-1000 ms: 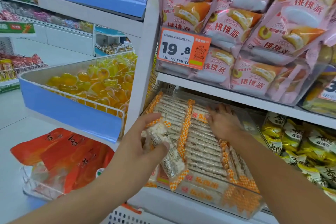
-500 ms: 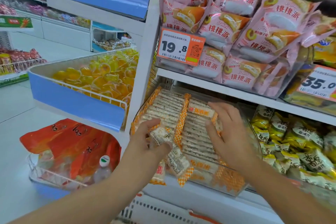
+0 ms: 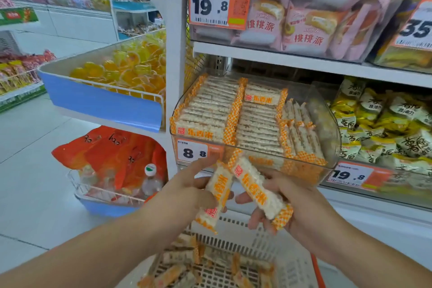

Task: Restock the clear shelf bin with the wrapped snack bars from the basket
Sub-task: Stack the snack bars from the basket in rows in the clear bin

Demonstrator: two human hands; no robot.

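- The left hand (image 3: 187, 196) pinches one snack bar (image 3: 216, 196) around its middle; the right hand (image 3: 287, 201) cradles a second bar (image 3: 259, 194) in curled fingers (image 3: 257, 222).
- Both bars hang just below the front of the clear bin (image 3: 327, 128), above the basket (image 3: 268, 248), where more lie loose.
- They look light, with slick, crinkly wrappers and a brittle puffed filling.
- A gentle grip across the middle looks safest; the crimped ends would likely slip.
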